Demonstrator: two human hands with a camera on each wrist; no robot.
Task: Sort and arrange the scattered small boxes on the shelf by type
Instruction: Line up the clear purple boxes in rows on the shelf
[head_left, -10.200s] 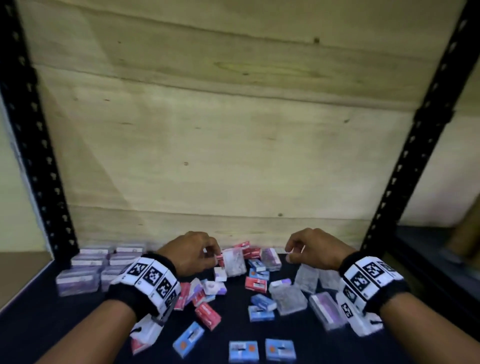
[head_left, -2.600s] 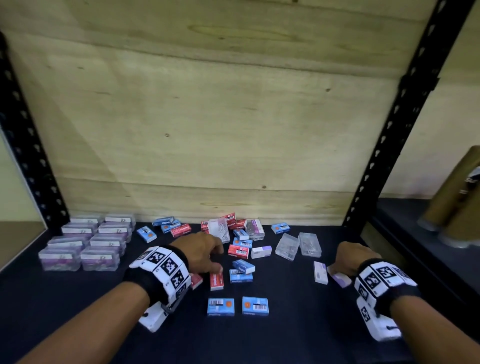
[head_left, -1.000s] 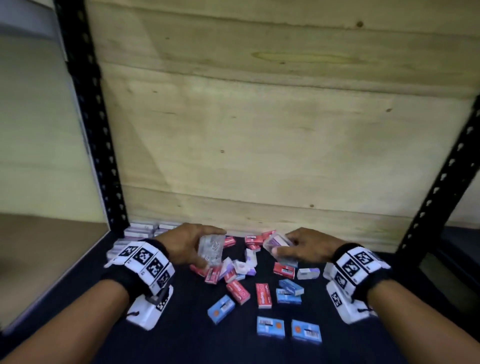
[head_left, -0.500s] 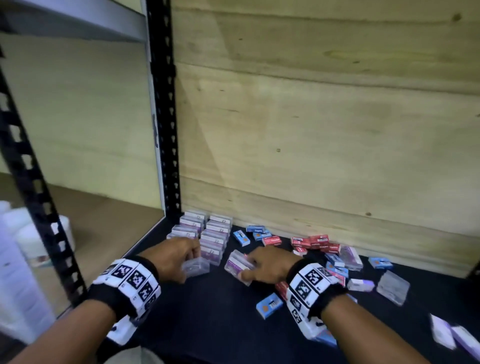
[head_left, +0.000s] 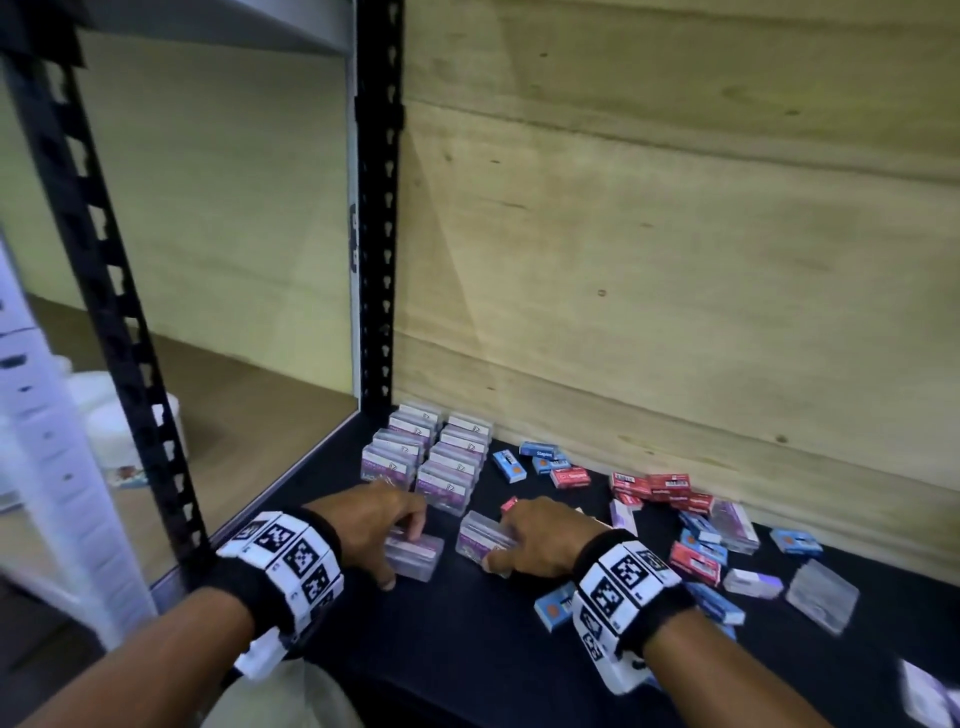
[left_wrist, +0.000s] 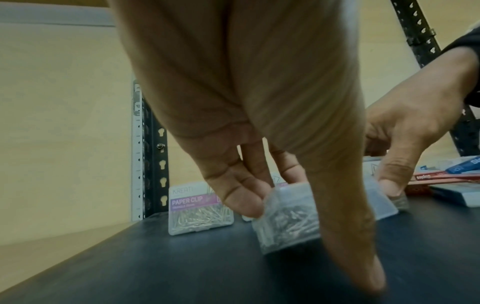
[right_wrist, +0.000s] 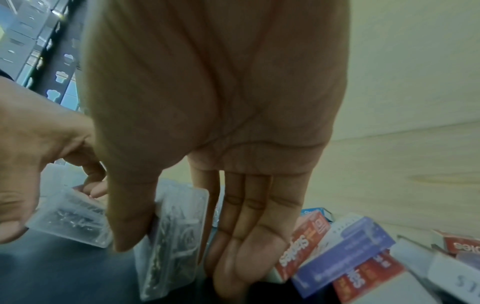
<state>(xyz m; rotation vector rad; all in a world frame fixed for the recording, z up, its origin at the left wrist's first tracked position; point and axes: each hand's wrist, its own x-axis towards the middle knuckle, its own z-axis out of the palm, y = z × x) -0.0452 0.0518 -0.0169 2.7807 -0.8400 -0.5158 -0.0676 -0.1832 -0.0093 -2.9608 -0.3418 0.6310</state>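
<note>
My left hand (head_left: 402, 556) pinches a clear paper clip box (head_left: 415, 553) between fingers and thumb, low on the black shelf (head_left: 467, 639). In the left wrist view this box (left_wrist: 285, 222) is tilted, with its lower edge at the shelf surface. My right hand (head_left: 501, 540) grips a second clear paper clip box (head_left: 480, 538) just to the right; in the right wrist view it (right_wrist: 176, 236) stands on edge between thumb and fingers. Both boxes sit just in front of two rows of standing paper clip boxes (head_left: 431, 457) at the back left corner.
Red staple boxes (head_left: 654, 486) and blue staple boxes (head_left: 540, 457) lie scattered to the right along the wooden back wall (head_left: 675, 260). More clear boxes (head_left: 821, 597) lie far right. A black shelf post (head_left: 376, 208) stands behind the rows. The shelf's left edge is close by.
Both hands carried their clear boxes left from the scattered pile and lowered them to the shelf in front of the paper clip rows. My view swung left with them.
</note>
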